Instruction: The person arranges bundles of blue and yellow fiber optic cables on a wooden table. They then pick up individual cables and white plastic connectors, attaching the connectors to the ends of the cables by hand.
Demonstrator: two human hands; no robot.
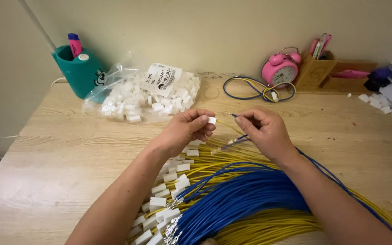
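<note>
Currently, head view: left hand (184, 129) pinches a small white plastic connector housing (212, 120) between thumb and fingertips. Right hand (264, 129) is closed narrowly on a blue wire (233, 115), its tip aimed toward the housing, just apart from it. Judged step: seating a wire terminal into the housing; the next move calls for fine alignment of tip and cavity.

Below the hands, a bundle of blue wires (241, 199) and yellow wires (268, 227), with finished white connectors (159, 202) fanned at the left.

Surface: pale wood-grain tabletop (46, 159) against a plain wall. Clear bag of white housings (150, 97), teal pen cup (80, 70), pink alarm clock (281, 68), coiled wires (257, 90), wooden organiser (318, 70).
</note>
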